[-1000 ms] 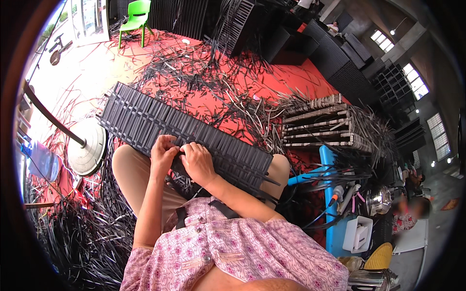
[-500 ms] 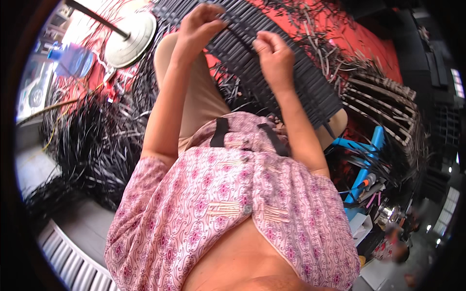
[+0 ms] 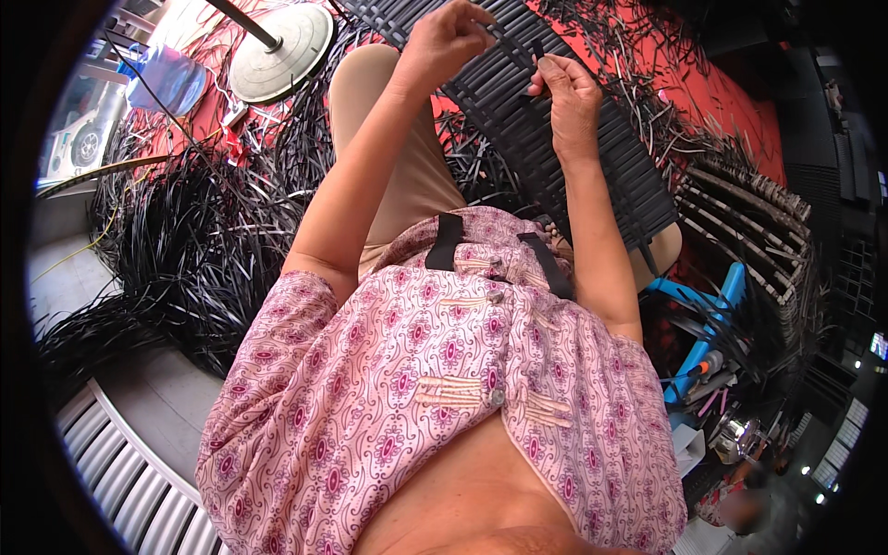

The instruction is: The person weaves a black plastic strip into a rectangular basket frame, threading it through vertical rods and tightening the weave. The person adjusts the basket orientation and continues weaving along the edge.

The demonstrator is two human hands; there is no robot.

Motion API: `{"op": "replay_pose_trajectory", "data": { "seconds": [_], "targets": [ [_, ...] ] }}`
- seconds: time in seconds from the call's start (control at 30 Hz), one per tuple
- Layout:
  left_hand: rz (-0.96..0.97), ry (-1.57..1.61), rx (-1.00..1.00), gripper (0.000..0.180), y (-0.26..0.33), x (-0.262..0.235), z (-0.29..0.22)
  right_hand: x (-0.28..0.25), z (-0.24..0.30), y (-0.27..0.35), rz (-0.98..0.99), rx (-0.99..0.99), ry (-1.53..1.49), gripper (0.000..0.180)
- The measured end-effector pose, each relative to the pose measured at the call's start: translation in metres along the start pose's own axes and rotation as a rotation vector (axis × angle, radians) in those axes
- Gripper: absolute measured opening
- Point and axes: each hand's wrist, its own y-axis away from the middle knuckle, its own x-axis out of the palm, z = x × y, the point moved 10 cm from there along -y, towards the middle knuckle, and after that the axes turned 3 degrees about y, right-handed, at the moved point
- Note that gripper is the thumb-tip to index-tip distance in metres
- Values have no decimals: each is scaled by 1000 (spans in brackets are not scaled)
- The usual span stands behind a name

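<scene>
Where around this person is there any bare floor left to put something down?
Bare patches: the grey floor between the ribbed metal edge and the heap of black strips, and some red floor beyond the woven panel. It is crowded at the left side by the strips and fan base, and at the right by stacked frames.

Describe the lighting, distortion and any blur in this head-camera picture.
Head view: strong fisheye, with a black rim and the ribbed metal edge bending at lower left. Daylight blows out the fan base at top; the right side sinks into shadow. Both hands, left hand and right hand, on the black woven panel, are sharp.
</scene>
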Motion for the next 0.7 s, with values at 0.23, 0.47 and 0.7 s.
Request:
{"op": "replay_pose_trajectory", "data": {
  "seconds": [0.23, 0.47, 0.7],
  "targets": [
    [29, -635, -25, 35, 21, 30, 22, -11, -13, 2, -68, 7, 59, 18],
    [24, -860, 17, 36, 19, 45, 18, -10, -13, 1, -107, 52, 79, 16],
    [-41, -855, 49, 34, 34, 40, 12, -1, -13, 10, -77, 33, 175, 18]
  ]
}}
